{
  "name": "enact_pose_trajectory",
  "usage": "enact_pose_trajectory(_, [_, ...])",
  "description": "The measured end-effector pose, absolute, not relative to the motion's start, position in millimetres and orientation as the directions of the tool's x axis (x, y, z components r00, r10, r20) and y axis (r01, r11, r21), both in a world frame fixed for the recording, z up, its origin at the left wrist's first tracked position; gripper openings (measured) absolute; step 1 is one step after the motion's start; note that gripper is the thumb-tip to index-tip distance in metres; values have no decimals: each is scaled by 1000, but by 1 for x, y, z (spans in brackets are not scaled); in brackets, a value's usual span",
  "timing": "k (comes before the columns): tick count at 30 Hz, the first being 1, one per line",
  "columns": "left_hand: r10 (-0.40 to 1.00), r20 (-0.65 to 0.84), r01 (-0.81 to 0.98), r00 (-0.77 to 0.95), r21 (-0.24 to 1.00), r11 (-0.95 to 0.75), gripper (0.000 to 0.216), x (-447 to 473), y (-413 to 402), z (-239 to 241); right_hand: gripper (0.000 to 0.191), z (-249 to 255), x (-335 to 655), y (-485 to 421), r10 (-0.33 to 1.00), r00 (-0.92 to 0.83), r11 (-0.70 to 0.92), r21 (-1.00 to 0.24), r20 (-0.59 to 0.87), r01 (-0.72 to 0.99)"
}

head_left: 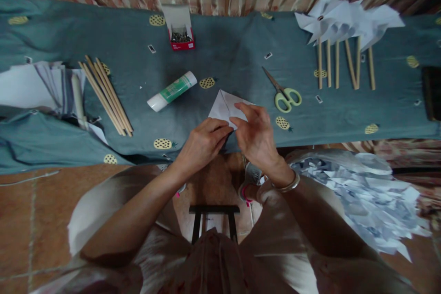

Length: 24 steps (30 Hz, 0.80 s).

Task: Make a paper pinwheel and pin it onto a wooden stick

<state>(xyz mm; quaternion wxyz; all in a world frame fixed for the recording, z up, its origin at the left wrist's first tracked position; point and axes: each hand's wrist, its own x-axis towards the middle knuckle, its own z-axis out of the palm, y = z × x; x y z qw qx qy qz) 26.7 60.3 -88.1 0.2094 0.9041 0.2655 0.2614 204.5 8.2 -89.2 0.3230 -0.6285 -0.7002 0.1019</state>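
A folded piece of white paper with a crease down it lies at the table's front edge, under both hands. My left hand pinches its near corner between thumb and fingers. My right hand rests on the paper's right side, fingers bent over it and thumb near the left fingertips; whether it grips the sheet is hard to tell. Left of the paper lies a glue stick with a green label. On the right are scissors with light green handles, lying closed.
A red box of small metal pins stands open at the back. Several wooden sticks and stacked paper lie left. Several paper pinwheels on sticks lie back right. A bag of paper scraps sits on the floor, right.
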Motion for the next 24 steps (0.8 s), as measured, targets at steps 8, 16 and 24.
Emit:
enact_pose_trajectory(8, [584,376,362,720,515,-777,20,26,61,-87,29,-95,193,6,941,-104,223,-357,323,907])
enact_pose_trajectory(16, [570,411,355,712,490,-797,19,27,61,-87,29,-93,206,9,891,-58,255,-391,450,884])
enact_pose_trajectory(24, [546,477,399,688,380,-834,20,18,77,-87,43,-84,228,12,928,55,151,-508,368,848])
